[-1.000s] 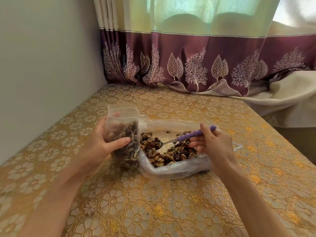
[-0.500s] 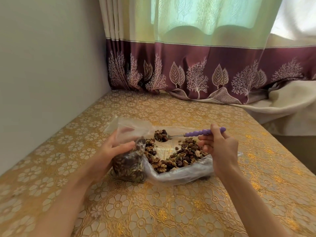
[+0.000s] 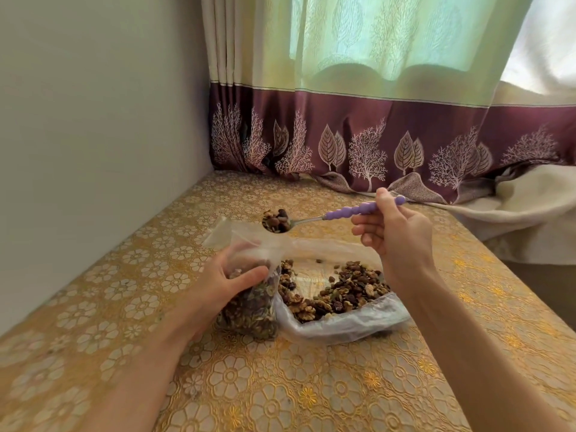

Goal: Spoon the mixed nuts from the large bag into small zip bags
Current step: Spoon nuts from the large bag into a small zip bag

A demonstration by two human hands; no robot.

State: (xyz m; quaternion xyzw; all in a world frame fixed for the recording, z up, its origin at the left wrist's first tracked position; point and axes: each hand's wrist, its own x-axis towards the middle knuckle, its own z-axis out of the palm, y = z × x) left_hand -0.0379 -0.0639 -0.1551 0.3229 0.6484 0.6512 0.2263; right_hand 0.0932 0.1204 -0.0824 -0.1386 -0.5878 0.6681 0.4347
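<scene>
A large clear bag (image 3: 343,322) lies open on the table with mixed nuts (image 3: 339,291) spread inside. To its left stands a small zip bag (image 3: 249,310), more than half full of nuts, its mouth open upward. My left hand (image 3: 224,288) grips that small bag around its middle. My right hand (image 3: 399,241) holds the purple handle of a metal spoon (image 3: 311,218). The spoon's bowl is heaped with nuts and hovers just above the small bag's open mouth.
The table wears a gold floral cloth (image 3: 280,394). A plain wall (image 3: 93,135) runs along the left side. A green and maroon curtain (image 3: 374,135) hangs at the back, and a cream cloth (image 3: 530,213) lies at the right edge.
My right hand has scooped nuts out of the large bag, then lifted the loaded spoon up and left over the small bag. My left hand kept its grip on the small bag.
</scene>
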